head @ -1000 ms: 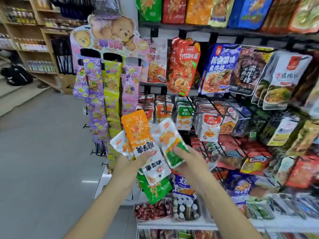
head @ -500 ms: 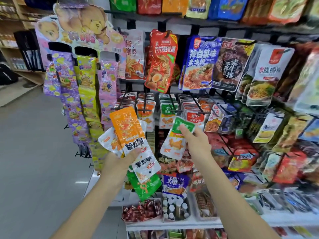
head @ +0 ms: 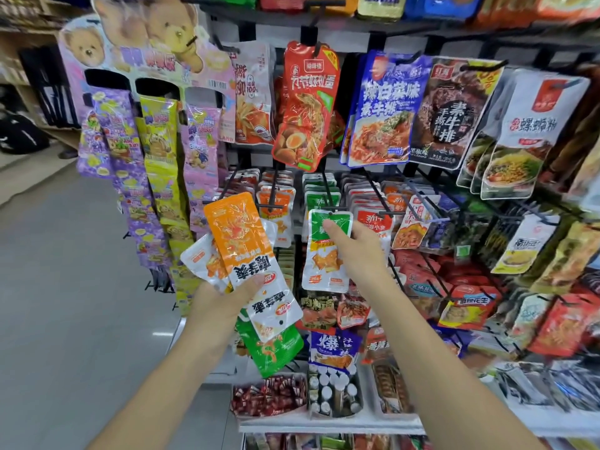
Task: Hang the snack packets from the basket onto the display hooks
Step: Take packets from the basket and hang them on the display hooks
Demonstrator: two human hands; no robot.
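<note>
Head view: the right hand (head: 354, 254) pinches a flat green-topped white foil snack packet (head: 326, 254), with the thumb pressed on its green band and the fingers curled behind. A second ago this packet was being drawn from the bunch in the left hand. Now it is raised, its top edge at the tip of the black wire display hook (head: 327, 196) that carries matching green packets (head: 319, 190). Whether its hole has caught the hook I cannot tell. Left of that hook and lower, the left hand (head: 224, 300) grips a fan of orange, white and green foil packets (head: 238, 241), all yet to be hung.
</note>
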